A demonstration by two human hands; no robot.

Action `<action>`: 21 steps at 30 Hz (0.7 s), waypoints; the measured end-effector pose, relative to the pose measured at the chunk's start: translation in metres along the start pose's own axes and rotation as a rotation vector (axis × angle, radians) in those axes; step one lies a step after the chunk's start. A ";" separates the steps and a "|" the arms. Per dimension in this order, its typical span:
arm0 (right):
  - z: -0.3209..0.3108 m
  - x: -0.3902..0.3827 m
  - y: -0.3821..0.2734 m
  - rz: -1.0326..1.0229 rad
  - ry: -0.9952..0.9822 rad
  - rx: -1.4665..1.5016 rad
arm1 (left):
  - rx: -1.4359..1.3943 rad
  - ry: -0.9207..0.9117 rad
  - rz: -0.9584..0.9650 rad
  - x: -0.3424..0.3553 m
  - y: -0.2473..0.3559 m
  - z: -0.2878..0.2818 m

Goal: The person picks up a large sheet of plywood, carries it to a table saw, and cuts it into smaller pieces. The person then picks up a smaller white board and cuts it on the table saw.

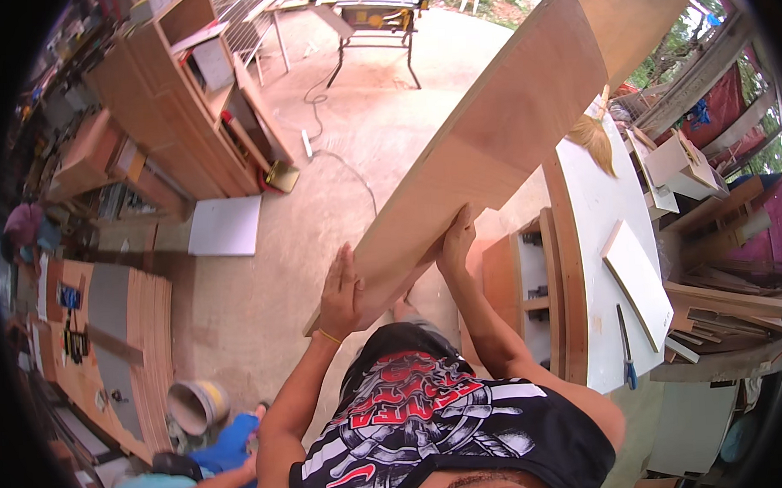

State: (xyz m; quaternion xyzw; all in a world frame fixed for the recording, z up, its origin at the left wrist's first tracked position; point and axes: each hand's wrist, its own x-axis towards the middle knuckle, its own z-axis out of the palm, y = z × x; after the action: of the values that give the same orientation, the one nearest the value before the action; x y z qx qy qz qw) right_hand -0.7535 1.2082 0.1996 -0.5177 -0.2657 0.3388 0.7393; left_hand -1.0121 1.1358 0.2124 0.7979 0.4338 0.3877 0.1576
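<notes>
A notched plywood panel (491, 144) is held aslant above the floor (236, 294), its left edge clasped by the nearly straight-fingered left hand (339, 292), its right by the curled right hand (455, 243).

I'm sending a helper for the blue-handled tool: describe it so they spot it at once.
Right of the held wooden board is a white tabletop. At its near end, the tool lies beside a white panel. Its blue handle and thin dark shaft set it apart from that broad panel.
</notes>
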 end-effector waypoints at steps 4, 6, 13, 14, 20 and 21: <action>0.002 0.076 0.023 -0.182 0.015 -0.241 | -0.156 0.021 0.173 0.153 0.007 0.044; 0.000 0.117 0.030 -0.245 0.076 -0.214 | -0.251 0.058 0.238 0.243 0.023 0.066; 0.003 0.241 0.054 -0.291 0.015 -0.125 | -0.448 0.266 0.315 0.473 0.050 0.061; -0.001 0.257 0.062 -0.296 0.033 -0.150 | -0.435 0.299 0.338 0.500 0.046 0.059; -0.008 0.327 0.089 -0.207 0.069 -0.103 | -0.880 0.179 0.216 0.649 0.020 0.039; -0.009 0.335 0.095 -0.207 0.092 -0.142 | -0.833 0.293 0.343 0.670 0.002 0.041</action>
State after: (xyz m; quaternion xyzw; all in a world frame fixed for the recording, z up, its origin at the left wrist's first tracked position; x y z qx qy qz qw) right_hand -0.5576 1.4855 0.1214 -0.5535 -0.3067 0.2167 0.7434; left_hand -0.7631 1.6840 0.5103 0.6639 0.1213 0.6575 0.3351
